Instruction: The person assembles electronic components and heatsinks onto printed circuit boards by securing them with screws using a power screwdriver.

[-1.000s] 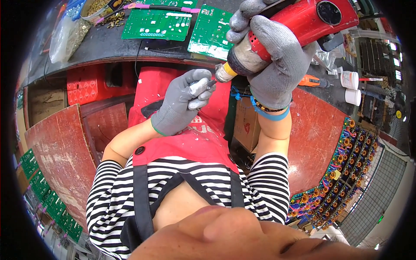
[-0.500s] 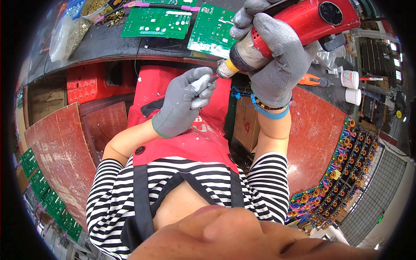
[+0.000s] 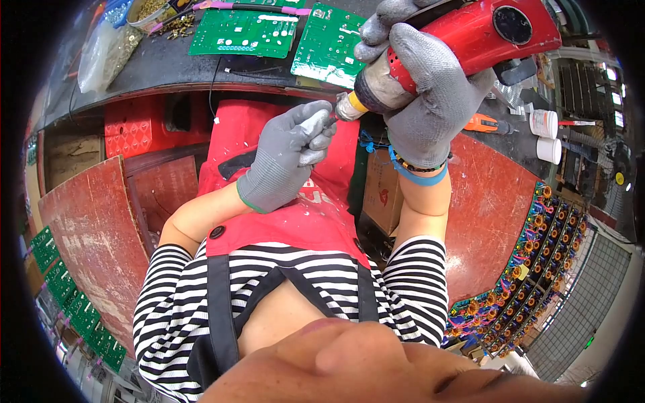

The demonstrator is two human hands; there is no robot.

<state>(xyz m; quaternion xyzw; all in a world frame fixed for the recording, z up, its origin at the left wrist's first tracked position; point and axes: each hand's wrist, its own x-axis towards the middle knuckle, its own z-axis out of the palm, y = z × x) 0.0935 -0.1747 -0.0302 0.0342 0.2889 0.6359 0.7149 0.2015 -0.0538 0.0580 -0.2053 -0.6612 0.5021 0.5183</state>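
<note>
My right hand [image 3: 430, 97], in a grey glove, is wrapped round a red power drill [image 3: 480, 33] above the front edge of the bench. The drill's worn nose, with a yellow ring [image 3: 357, 102], points down and left toward my lap. My left hand [image 3: 283, 158], gloved too, is closed in a pinch at the drill's tip. A small dark bit [image 3: 332, 117] shows between the fingertips and the nose; most of it is hidden. Behind the drill, two green circuit boards [image 3: 245, 32] lie on the black bench top [image 3: 161, 64].
A bag of small metal parts [image 3: 107, 57] and a tub of brass-coloured pieces [image 3: 151, 15] stand at the far left. An orange-handled tool [image 3: 485, 123] and white pots [image 3: 545, 124] are at the right. A rack of coil-filled boards [image 3: 531, 269] stands beside the red panel [image 3: 484, 215].
My left hand has shifted slightly closer to the drill's nose, and less of the dark bit shows. The drill and my right hand have barely moved.
</note>
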